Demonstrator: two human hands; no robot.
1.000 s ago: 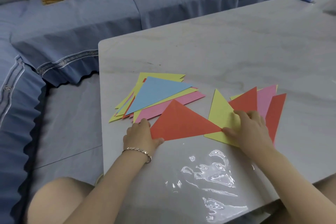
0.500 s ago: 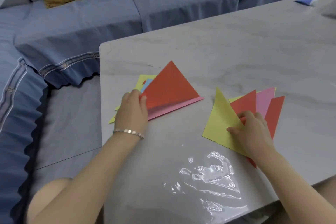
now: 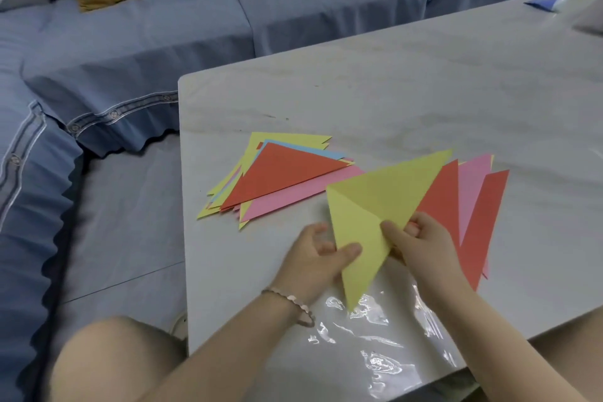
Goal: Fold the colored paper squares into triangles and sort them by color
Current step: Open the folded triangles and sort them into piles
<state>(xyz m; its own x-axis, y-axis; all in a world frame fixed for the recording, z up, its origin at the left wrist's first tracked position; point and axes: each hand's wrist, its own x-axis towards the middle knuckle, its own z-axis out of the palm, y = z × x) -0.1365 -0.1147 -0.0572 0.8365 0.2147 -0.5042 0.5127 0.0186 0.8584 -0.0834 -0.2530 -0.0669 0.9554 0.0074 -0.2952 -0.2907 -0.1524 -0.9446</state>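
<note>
Pinching the yellow sheet (image 3: 385,196) between thumb and fingers, the right hand (image 3: 424,238) grasps its right edge, while the left hand (image 3: 316,258) clamps the lower-left edge under its thumb. Half a second earlier the left hand was laying down the red triangle (image 3: 284,173). That triangle now lies flat atop the mixed pile (image 3: 293,202) left of the yellow sheet, and the sheet is raised off the table (image 3: 424,91). One piece seems set aside and the next is in hand, though colours remain unsorted. The sheet is thin matte paper, bent along a crisp diagonal ridge into two facets. Right of it, partly tucked behind, fan red and pink triangles (image 3: 473,186). Below it lies glossy, wrinkled film (image 3: 359,336).
</note>
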